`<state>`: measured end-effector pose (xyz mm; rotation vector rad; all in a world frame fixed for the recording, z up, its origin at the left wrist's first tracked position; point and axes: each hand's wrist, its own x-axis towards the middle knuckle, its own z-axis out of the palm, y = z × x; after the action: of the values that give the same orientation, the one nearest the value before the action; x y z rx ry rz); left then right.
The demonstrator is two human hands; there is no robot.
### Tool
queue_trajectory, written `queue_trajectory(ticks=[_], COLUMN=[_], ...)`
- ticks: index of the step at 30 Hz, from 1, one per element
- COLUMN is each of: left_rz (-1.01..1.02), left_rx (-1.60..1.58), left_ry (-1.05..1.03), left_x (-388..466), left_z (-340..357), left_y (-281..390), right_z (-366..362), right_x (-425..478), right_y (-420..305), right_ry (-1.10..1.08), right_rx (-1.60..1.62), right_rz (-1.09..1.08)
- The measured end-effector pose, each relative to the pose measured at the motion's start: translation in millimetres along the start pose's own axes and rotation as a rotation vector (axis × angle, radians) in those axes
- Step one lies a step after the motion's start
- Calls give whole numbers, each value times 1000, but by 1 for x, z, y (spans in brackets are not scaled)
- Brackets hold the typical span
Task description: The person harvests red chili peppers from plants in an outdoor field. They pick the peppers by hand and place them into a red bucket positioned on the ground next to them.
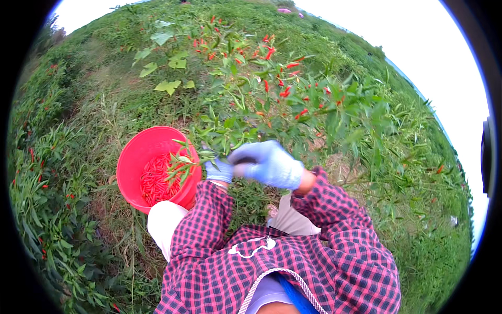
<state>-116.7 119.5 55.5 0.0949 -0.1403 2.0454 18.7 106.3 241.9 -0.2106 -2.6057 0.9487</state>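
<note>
My left hand point(219, 170), in a pale blue knit glove, is beside the rim of a red plastic bucket point(129, 168), with its fingers partly hidden by leaves. It appears to grip a chilli plant branch point(184, 159) whose leaves and green pods lean over the bucket. Many picked red chillies point(159, 176) lie inside. My right hand point(270, 165), in a matching glove, is blurred just to the right of the left one, its fingers curled toward the plant. Whether it holds anything is hidden.
Chilli plants point(290, 86) with red and green pods spread in front and to the right. More chilli plants point(43, 188) line the left side. Weedy ground point(106, 98) runs between them. My knee point(166, 223) is against the bucket's near side.
</note>
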Motion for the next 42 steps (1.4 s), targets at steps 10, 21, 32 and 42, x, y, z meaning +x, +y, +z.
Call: queue_trajectory(ticks=[10,21,32,42], left_rz=[-40,-502,650,55], left_rx=[-186,563,1800,2749], left_ry=[-137,7,-742,-453], left_x=[16,-30,-2,57], left_z=[-4,54,182,166], left_y=[5,-25,-96,-85], right_z=[-79,-59,-22,-84], right_x=[-67,23,21,-24], right_y=[78,108,127,123], right_ry=[803,654,618,1242], right_rx=[292,552,1270,-20], right_rz=[468,260,-165,357])
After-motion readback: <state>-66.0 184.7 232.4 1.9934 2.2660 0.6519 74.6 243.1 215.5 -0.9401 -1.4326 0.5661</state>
